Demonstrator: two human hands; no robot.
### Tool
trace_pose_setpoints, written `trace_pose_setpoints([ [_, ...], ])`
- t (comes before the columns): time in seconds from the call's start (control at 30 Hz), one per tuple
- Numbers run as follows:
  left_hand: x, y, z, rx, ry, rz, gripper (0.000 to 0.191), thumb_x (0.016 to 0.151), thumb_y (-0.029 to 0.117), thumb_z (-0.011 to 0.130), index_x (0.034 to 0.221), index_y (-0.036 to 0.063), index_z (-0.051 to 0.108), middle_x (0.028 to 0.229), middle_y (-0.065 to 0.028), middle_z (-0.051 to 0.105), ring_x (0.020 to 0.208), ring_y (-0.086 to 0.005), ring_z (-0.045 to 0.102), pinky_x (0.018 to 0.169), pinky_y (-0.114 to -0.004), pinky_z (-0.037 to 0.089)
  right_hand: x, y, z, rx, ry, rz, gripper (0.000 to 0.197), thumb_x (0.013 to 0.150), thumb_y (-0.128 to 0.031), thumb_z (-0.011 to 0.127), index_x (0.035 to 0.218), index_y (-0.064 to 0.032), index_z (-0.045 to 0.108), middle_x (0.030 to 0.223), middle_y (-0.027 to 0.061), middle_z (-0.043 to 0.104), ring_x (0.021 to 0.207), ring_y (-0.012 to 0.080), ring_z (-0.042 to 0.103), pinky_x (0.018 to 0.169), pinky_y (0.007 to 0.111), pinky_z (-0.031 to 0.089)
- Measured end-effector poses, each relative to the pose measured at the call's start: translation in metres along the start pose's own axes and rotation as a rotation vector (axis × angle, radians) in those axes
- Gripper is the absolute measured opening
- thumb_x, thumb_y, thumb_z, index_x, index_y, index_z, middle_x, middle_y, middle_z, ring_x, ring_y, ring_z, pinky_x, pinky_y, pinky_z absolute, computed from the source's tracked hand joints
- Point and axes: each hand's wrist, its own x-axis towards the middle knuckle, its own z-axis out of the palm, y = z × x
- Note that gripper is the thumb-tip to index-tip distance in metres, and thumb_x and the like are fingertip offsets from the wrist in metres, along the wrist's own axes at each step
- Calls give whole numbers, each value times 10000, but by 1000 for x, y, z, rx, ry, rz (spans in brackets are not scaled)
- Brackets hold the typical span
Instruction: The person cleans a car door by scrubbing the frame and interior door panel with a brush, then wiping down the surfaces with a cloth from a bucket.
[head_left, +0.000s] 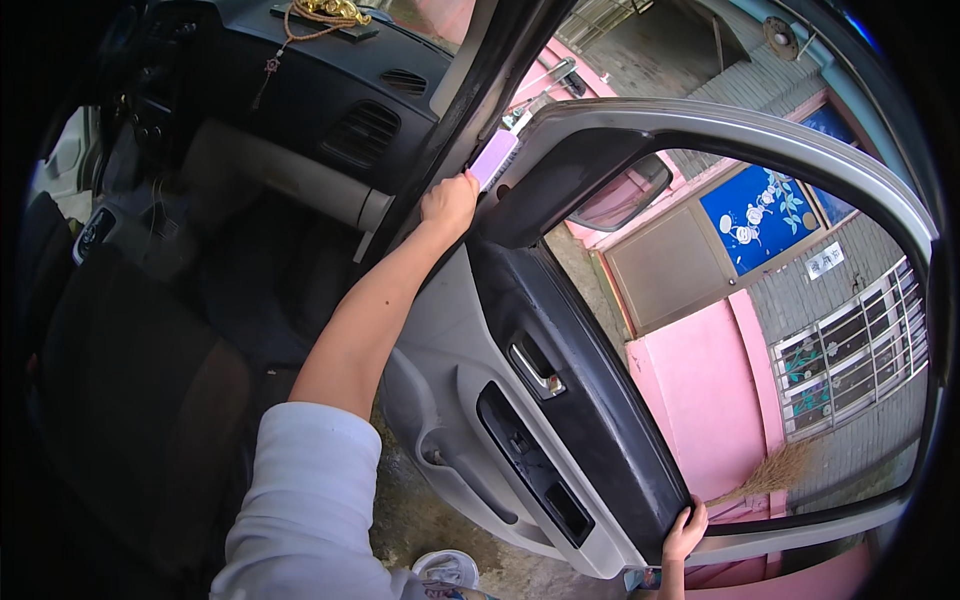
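Observation:
My left hand (450, 202) grips a purple-backed brush (495, 159) with dark bristles. The bristles face the hinge side of the open car door (442, 322), in the gap by the windshield pillar (480, 97). Whether they touch the metal, I cannot tell. Down at the lower right, my right hand (684, 531) curls its fingers over the door's window sill, near the rear end of the frame. A chrome inner handle (534, 369) and a black switch panel (525, 450) are set in the door trim between my hands.
The dashboard (352, 82) and a dark seat (142, 375) lie to the left. A white bucket (446, 570) stands on wet concrete below the door. Beyond the window frame are a side mirror (622, 196), a pink wall (697, 375) and a straw broom (772, 469).

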Motion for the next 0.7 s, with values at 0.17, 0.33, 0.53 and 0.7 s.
trace_pose_setpoints([
  [0.17, 37, 73, -39, -175, 83, 133, 556, 1030, 369, 317, 916, -5, 712, 897, -286, 690, 894, -471, 671, 835, -546, 530, -1, 2, 1, -13, -17, -9, 320, 974, -180, 477, 1212, 5, 586, 1134, 190, 624, 1070, 378, 563, 967, 443, 404],
  [0.33, 18, 30, -3, -99, -5, -112, 547, 1026, 347, 327, 867, -1, 717, 903, -260, 709, 876, -421, 703, 814, -500, 560, -4, 5, 0, -4, -13, 15, 326, 982, -189, 473, 1214, 8, 592, 1159, 190, 625, 1094, 371, 560, 982, 435, 399],
  [0.53, 11, 30, -16, -152, -12, 11, 531, 1023, 339, 345, 882, -9, 720, 901, -267, 705, 876, -434, 696, 815, -518, 552, -4, 12, 2, -17, -20, 41, 334, 989, -195, 473, 1219, 17, 589, 1179, 191, 624, 1112, 366, 558, 1000, 431, 393],
  [0.7, 42, 75, -47, -199, 49, 130, 568, 1028, 333, 320, 828, -37, 701, 874, -295, 687, 856, -474, 675, 806, -545, 536, -3, 6, 6, -3, 17, -5, 335, 973, -179, 459, 1198, 29, 594, 1135, 201, 627, 1081, 382, 556, 977, 452, 401],
])
